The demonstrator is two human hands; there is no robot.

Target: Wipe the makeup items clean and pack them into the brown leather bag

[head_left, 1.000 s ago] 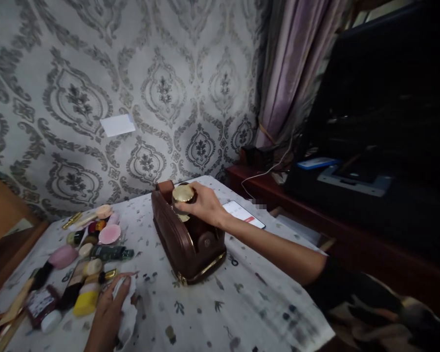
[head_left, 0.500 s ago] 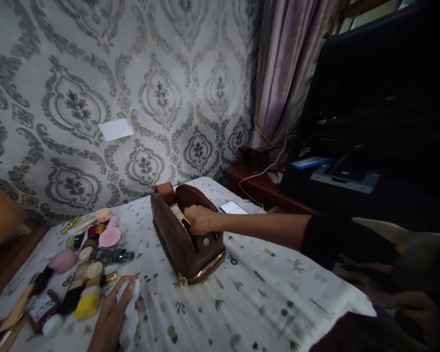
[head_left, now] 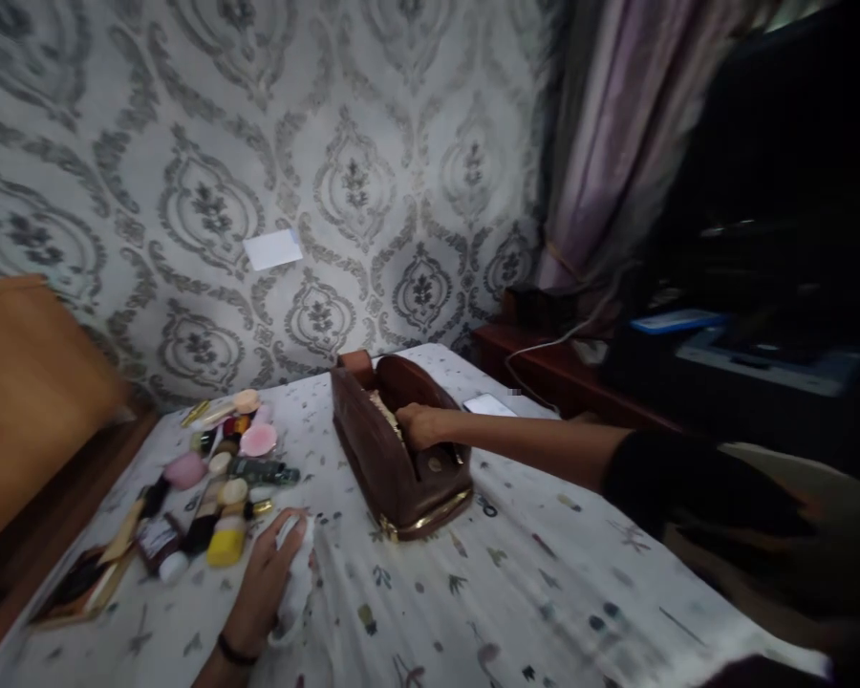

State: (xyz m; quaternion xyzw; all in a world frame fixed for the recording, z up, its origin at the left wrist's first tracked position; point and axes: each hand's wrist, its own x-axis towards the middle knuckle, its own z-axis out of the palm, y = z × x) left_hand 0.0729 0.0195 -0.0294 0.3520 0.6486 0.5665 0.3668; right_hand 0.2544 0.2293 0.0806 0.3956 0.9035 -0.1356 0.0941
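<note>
White cloth (head_left: pixel 502 573) bears the bag (head_left: pixel 370 454) before grey wallpaper (head_left: pixel 258 143).

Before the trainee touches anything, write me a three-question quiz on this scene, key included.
1. Which hand reaches into the brown bag?
2. True or false: the brown bag is fully closed at the top.
3. Fill in the colour: the left hand touches something crumpled and ____.

Key:
1. The right hand; its fingers are partly hidden inside.
2. False; the top gapes open.
3. White.
</note>
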